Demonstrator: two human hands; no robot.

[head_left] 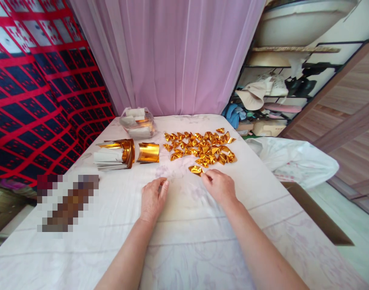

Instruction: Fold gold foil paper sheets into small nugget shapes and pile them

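- Right hand (219, 186): fingertips pinching folded gold foil piece (196, 170), on white cloth (184, 241) just before foil pile (202, 147)
- Left hand (152, 197): flat on cloth, holding nothing
- Gold paper stack (116, 155): far left

Only one view is showing the scene. The camera is sitting on the person's head and is looking forward and down over a table covered with a white cloth (184, 241). It is standing close: both forearms are entering from the bottom edge, and the left hand (153, 198) and the right hand (219, 186) are lying near the middle of the picture. Further on, it is facing a pink curtain (169, 56), with shelves (281, 80) at the right.
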